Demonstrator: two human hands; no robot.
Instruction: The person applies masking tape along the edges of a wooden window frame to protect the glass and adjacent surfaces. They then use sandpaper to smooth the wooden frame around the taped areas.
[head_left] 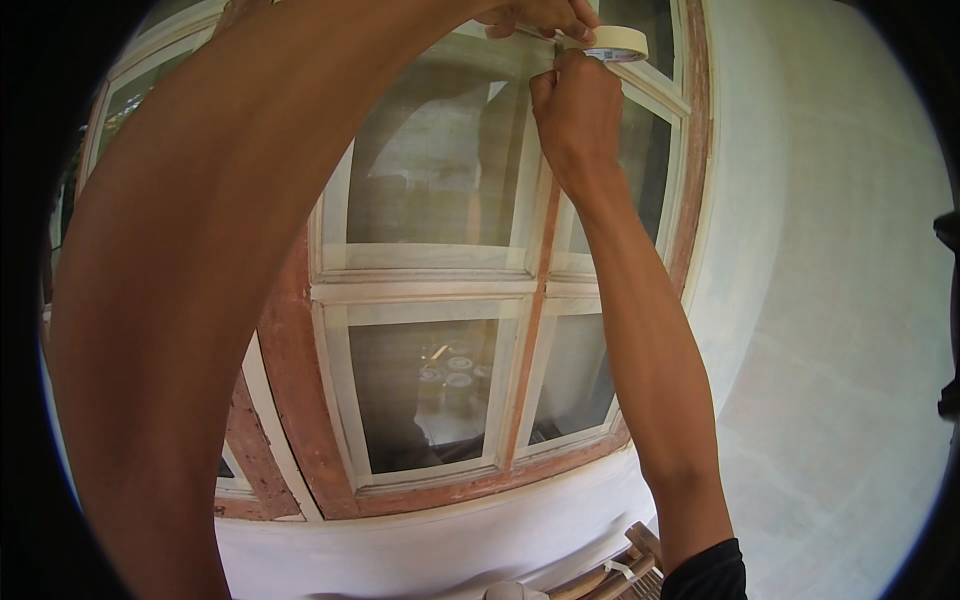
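A roll of cream masking tape [622, 42] is beside both my hands at the top of the window. My left hand [540, 17], partly cut off by the upper edge, has its fingertips closed on the left side of the roll. Just below, my right hand [582, 105] is closed with its knuckles up, right against the roll and the upper part of the window frame. What its fingers pinch is hidden. Pale tape strips [430, 257] run along the edges of the glass panes [440, 150].
Worn reddish-brown wood [300, 380] frames the window, with pale bars [420, 291] between panes. A whitish plastered wall [840, 300] stretches along the right. At the bottom is a slatted wooden piece [640, 560], like part of a chair. Another window section [250, 440] stands at left.
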